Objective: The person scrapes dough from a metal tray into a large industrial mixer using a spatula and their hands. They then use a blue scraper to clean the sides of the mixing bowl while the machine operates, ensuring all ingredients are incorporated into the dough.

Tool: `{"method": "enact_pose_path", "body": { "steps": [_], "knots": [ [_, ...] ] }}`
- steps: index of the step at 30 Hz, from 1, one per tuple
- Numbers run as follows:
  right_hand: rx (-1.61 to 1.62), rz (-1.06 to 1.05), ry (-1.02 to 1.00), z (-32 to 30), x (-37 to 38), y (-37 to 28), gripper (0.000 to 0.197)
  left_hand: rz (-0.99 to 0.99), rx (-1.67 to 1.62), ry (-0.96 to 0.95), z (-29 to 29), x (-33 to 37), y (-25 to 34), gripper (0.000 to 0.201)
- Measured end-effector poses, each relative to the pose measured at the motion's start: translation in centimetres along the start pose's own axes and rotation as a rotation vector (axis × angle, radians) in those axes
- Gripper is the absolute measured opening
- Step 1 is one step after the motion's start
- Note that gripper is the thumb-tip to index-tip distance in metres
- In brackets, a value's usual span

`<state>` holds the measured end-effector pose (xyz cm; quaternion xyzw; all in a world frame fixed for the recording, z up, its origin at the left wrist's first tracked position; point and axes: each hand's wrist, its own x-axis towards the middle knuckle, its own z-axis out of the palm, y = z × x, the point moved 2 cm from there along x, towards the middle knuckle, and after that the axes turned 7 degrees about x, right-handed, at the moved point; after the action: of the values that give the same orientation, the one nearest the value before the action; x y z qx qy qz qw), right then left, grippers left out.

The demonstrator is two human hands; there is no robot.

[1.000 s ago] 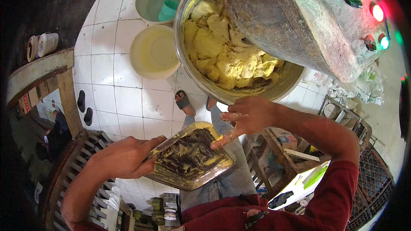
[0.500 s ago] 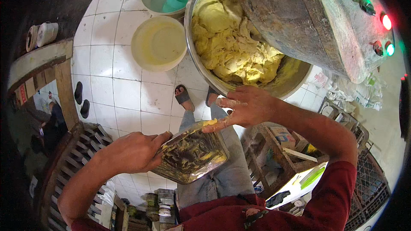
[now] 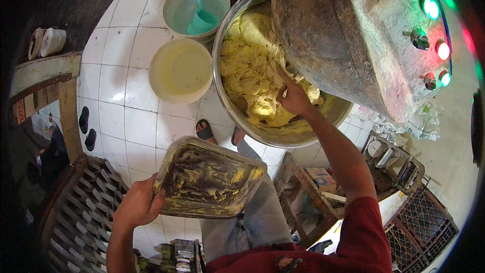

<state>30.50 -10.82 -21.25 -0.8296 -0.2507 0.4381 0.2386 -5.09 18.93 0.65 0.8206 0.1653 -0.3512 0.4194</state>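
Observation:
My left hand (image 3: 137, 203) grips the left rim of a rectangular tub (image 3: 209, 177), tilted in front of my legs. The tub's inside looks dark and is streaked with a soft yellow smear. Farther up, my right hand (image 3: 295, 97) reaches over the near side of a large metal mixing bowl (image 3: 218, 65). Its fingers point into the lumpy yellow dough (image 3: 246, 73), with the index finger stretched out and touching the surface; the other fingers are partly hidden. The head of a worn mixing machine (image 3: 328, 35) covers the bowl's right part.
Left of the bowl stand a pale yellowish basin (image 3: 180, 71) and a basin of water (image 3: 174, 5) with a turquoise dipper (image 3: 203, 21). Lit buttons (image 3: 443, 50) sit on the machine. At right are a wooden rack (image 3: 308, 207) and a dark crate (image 3: 422, 222); slatted wood (image 3: 81, 212) stands at left.
My right hand has left the tub's rim and moved up into the bowl, onto the dough. The tub has shifted slightly and opens more toward me, still in my left hand.

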Motion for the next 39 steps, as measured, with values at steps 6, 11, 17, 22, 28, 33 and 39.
{"method": "enact_pose_path", "body": {
  "steps": [6,11,17,22,28,33,39],
  "knots": [
    [-0.246,0.27,-0.144,3.6,5.9,4.5,0.107,-0.051,-0.152,0.202,2.4,-1.4,-0.5,0.027],
    [-0.481,0.359,-0.373,2.8,4.2,4.3,0.11,-0.098,-0.205,0.169,2.5,-1.5,0.4,0.024],
    [-0.529,0.155,-0.136,1.3,-1.5,6.1,0.077,-0.149,-0.282,0.248,2.6,-3.1,0.4,0.022],
    [0.195,-0.095,0.221,-1.3,-10.8,-4.3,0.064,-0.125,-0.327,0.45,4.8,-1.4,-0.4,0.017],
    [0.361,-0.228,-0.104,6.0,-24.6,-11.6,0.077,-0.26,-0.673,0.692,8.3,-0.1,1.1,0.016],
    [0.018,-0.329,-0.158,4.9,-23.0,-9.7,0.084,0.038,-0.059,0.846,10.0,-1.5,-0.5,0.014],
    [-0.368,-0.542,-0.229,-0.1,-18.0,-5.4,0.084,0.022,-0.254,0.352,4.8,-1.6,1.5,0.019]
  ]
}}
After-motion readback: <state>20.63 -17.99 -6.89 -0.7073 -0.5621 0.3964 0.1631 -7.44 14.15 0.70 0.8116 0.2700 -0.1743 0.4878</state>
